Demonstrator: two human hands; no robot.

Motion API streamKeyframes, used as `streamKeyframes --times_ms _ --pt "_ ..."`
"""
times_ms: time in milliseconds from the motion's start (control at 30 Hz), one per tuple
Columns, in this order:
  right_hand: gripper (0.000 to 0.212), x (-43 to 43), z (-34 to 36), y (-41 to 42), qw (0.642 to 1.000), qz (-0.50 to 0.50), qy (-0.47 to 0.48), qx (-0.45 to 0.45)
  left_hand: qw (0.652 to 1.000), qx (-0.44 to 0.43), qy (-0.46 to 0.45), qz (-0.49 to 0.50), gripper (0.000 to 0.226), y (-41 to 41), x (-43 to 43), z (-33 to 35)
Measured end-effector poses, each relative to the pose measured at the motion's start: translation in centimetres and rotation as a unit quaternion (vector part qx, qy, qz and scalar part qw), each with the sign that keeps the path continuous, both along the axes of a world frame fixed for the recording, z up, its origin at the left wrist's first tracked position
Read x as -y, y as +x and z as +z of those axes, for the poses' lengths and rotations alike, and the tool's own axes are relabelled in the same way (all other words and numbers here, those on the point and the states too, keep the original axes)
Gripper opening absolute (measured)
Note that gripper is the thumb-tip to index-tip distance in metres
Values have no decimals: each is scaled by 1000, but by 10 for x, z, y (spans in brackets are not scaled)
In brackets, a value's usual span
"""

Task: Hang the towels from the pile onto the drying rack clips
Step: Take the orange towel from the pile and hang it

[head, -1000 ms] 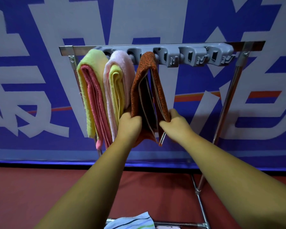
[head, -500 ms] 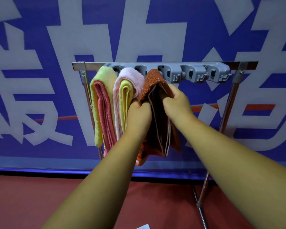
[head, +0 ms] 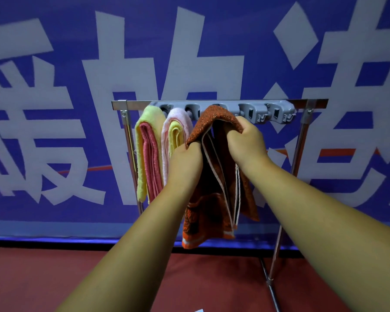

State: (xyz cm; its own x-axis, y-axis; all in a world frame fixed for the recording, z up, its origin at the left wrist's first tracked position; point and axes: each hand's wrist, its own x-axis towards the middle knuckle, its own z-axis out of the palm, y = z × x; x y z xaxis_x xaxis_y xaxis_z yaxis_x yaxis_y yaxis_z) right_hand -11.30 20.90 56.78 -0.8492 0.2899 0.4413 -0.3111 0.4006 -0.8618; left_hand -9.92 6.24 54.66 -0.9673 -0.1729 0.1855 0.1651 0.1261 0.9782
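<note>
Raised higher, left hand and right hand grasp the orange towel in their fingers at the clip rail.

Place: indoor venue | blue banner wall, white characters | red floor

The drying rack is a chrome frame whose top bar carries a grey clip strip. Under the strip's left end hangs a folded yellow-green towel with pink layers inside its fold. Just right of it, below the strip's second clip, hangs a pale pink towel wrapped around a yellow one. An orange-brown towel with white-edged inner layers drapes in front of the strip's middle, its top fold covering the clip there; whether it is clipped cannot be told. The left hand and right hand grip its folded top from either side. The strip's two right-hand clips hold nothing.
</note>
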Motion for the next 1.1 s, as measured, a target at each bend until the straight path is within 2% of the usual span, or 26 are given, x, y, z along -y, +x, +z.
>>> streamKeyframes --times_ms 133,267,400,600,667,733,800,867,933,1033,1100 --pt "44 -6 8 18 1000 3 9 -8 992 -100 -75 9 32 13 10 12" --pt "36 -18 13 34 999 -8 45 -9 974 -174 -139 34 46 24 20 29" --pt "27 -33 13 43 993 -4 119 -2 953 -188 -234 26 44 26 29 41" --pt "23 -53 5 53 974 -27 224 15 875 -178 -447 -43 25 23 59 47" --pt "24 -56 -1 53 965 -48 256 1 852 -168 -492 -67 23 25 66 44" --pt "30 -55 -7 51 959 -69 274 -17 843 -150 -509 -87 23 28 69 40" --pt "30 -52 -13 48 951 -105 292 -17 843 -119 -510 -120 29 31 68 35" --pt "29 -49 -16 47 935 -147 323 20 845 -68 -506 -161 35 32 67 30" --pt "25 -45 -18 47 932 -160 322 54 865 -7 -457 -206 41 35 64 24" --pt "17 -37 -20 47 944 -141 293 58 910 87 -247 -321 54 39 65 4" --pt "24 -33 -20 47 947 -136 288 52 890 140 -78 -427 54 39 67 -13"
